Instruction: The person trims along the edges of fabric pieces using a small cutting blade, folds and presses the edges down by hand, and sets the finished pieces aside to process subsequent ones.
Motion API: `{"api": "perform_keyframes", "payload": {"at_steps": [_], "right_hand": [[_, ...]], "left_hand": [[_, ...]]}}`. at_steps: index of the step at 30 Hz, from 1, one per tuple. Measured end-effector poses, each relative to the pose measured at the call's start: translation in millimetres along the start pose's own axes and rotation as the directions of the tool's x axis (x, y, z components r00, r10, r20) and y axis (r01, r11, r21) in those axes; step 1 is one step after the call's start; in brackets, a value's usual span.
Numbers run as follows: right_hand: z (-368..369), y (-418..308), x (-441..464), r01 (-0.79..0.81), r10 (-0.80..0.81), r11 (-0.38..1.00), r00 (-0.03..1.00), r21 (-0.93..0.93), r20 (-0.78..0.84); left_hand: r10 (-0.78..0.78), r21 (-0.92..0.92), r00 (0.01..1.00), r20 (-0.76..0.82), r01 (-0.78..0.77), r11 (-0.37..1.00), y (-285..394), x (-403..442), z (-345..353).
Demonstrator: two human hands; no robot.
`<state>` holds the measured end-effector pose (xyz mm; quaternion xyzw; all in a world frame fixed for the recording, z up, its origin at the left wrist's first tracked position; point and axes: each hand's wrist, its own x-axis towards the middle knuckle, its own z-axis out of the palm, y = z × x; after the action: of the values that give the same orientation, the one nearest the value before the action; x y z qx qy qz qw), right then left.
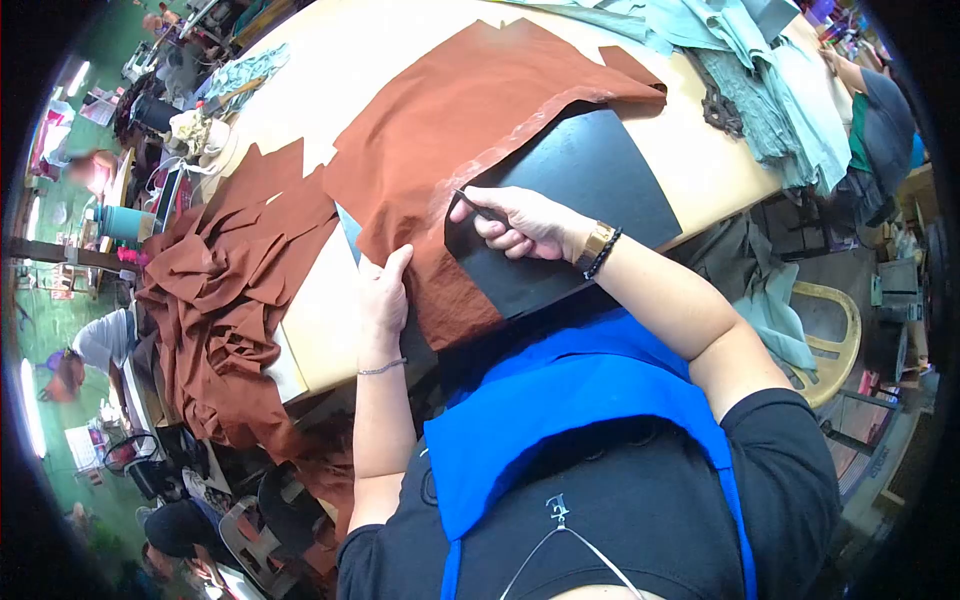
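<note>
A rust-brown cloth piece (pixel 450 110) lies over a dark flat board (pixel 590 180) on the cream table (pixel 730 170). Along its edge runs a pale, whitish band. My left hand (pixel 385 295) grips the cloth's lower left part, thumb on top and the other fingers hidden beneath. In my right hand (pixel 520 225), fingers curled, is a thin dark tool (pixel 480 206) whose tip meets the cloth's edge near the board's left side. The tool's exact kind cannot be made out.
Crumpled rust-brown cloth (pixel 230 320) hangs over the table's left edge. Pale teal fabric (pixel 770 90) is heaped at the upper right, beside a person (pixel 885 120). A yellowish plastic chair (pixel 835 340) stands right of the table. Another person in a dark cap (pixel 175 528) is at the lower left.
</note>
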<state>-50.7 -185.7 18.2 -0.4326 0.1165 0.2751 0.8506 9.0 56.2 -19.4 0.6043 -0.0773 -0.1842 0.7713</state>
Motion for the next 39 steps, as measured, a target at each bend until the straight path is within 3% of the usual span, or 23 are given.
{"api": "perform_keyframes", "payload": {"at_steps": [4, 11, 15, 20, 32, 35, 36, 38, 39], "right_hand": [[4.4, -1.9, -6.2, 0.014, -0.017, 0.998, 0.999, -0.062, -0.046], [0.0, -2.1, 1.8, -0.048, 0.047, 0.998, 0.999, 0.028, 0.006], [3.7, -0.8, -4.6, 0.001, -0.002, 0.999, 1.0, -0.032, -0.013], [4.8, -0.9, -5.6, -0.022, 0.022, 0.999, 1.0, -0.032, -0.01], [3.4, 0.7, 2.6, -0.04, 0.041, 0.997, 0.999, -0.072, 0.003], [0.1, 3.2, -2.4, 0.022, -0.021, 0.992, 1.0, -0.123, 0.004], [0.6, 0.9, -16.4, 0.068, -0.069, 0.991, 0.998, -0.115, -0.005], [-22.5, -19.7, -41.6, 0.174, -0.226, 0.957, 0.948, -0.233, -0.223], [-38.6, -32.3, -56.2, 0.212, -0.307, 0.93, 0.897, -0.3, -0.318]], "left_hand": [[0.038, -0.029, 0.998, 0.052, -0.036, 0.999, 16.1, -5.4, 14.8], [0.042, -0.038, 0.998, 0.037, -0.041, 0.998, 10.5, -4.9, 11.3], [-0.065, -0.024, 0.996, 0.062, 0.066, 0.998, 2.8, 1.1, -1.1], [0.035, 0.009, 0.999, 0.032, -0.036, 0.999, 7.1, -1.4, 7.0], [0.003, 0.03, 1.0, -0.015, -0.003, 1.0, 3.0, -0.3, 5.7], [-0.013, 0.107, 1.0, -0.027, 0.016, 0.994, -1.1, -4.6, -2.3], [0.048, 0.297, 0.998, -0.035, -0.036, 0.954, 2.2, -9.7, -1.6], [0.206, 0.56, 0.977, -0.063, -0.137, 0.817, 15.5, -19.8, 0.7], [0.27, 0.395, 0.962, 0.029, -0.259, 0.881, 23.2, -19.4, -2.2]]}}
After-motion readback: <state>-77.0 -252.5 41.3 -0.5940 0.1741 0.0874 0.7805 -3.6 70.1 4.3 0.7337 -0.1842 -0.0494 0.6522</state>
